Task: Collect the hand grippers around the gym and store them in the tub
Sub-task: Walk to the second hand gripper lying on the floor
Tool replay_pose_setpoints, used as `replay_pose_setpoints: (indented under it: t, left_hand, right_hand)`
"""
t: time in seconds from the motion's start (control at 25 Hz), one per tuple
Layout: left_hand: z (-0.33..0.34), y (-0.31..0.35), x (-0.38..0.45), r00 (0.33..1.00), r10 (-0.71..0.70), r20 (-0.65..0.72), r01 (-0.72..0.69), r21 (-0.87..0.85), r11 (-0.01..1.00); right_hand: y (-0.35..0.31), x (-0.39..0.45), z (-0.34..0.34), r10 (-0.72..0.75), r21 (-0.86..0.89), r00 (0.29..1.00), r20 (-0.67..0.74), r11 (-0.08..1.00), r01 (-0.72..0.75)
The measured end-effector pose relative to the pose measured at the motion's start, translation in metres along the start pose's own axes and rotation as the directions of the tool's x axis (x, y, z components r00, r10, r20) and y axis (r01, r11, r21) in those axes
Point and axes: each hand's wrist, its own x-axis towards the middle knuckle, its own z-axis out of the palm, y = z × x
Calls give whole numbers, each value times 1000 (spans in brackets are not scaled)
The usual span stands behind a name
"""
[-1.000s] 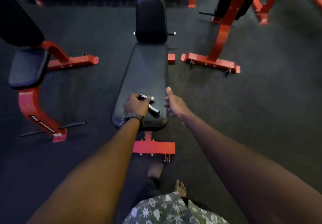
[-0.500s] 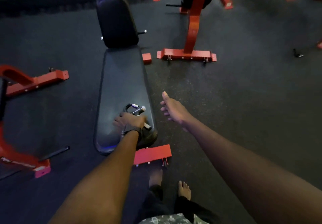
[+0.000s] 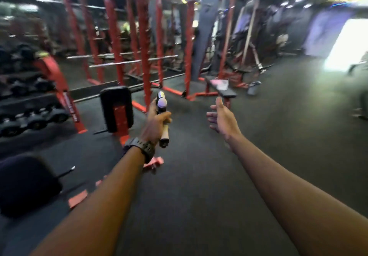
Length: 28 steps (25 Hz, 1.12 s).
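Observation:
My left hand (image 3: 156, 125) is closed around a hand gripper (image 3: 162, 116), held up in front of me with its metal coil on top and one handle sticking out below my fist. A dark watch sits on that wrist. My right hand (image 3: 222, 119) is raised beside it, fingers spread, holding nothing. Far ahead, a clear tub (image 3: 222, 85) with a pinkish thing next to it rests on a flat bench (image 3: 229, 93). The whole view is motion-blurred.
An upright black bench pad (image 3: 116, 109) on a red frame stands just left of my hands. A dumbbell rack (image 3: 29, 104) lines the left side, and red power racks (image 3: 143, 46) fill the back. Dark rubber floor (image 3: 199, 176) stretches ahead and right.
My left hand has lifted the hand gripper off the bench pad. My view has swung up from the bench to the room, and both arms now point forward.

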Motion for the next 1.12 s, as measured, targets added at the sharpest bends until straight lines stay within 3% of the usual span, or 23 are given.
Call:
replay_pose_setpoints:
  t: [0.16, 0.24, 0.36, 0.76, 1.12]
  left_hand:
    - [104, 14, 9, 987, -46, 157, 60, -86, 995]
    - [150, 8, 12, 978, -21, 209, 38, -77, 996]
    - [200, 5, 18, 961, -47, 272, 67, -65, 996]
    - [285, -21, 95, 970, -29, 241, 24, 23, 999]
    - [348, -97, 255, 949, 8, 315, -29, 62, 998]
  right_hand:
    - [-15, 0, -96, -22, -80, 968, -250, 997, 2]
    - [-20, -3, -133, -28, -56, 954, -298, 998, 11]
    - [-29, 5, -177, -52, -38, 953, -299, 998, 43]
    - [-24, 81, -272, -65, -101, 965, -255, 994, 40]
    - [16, 248, -300, -40, -165, 972, -232, 986, 2]
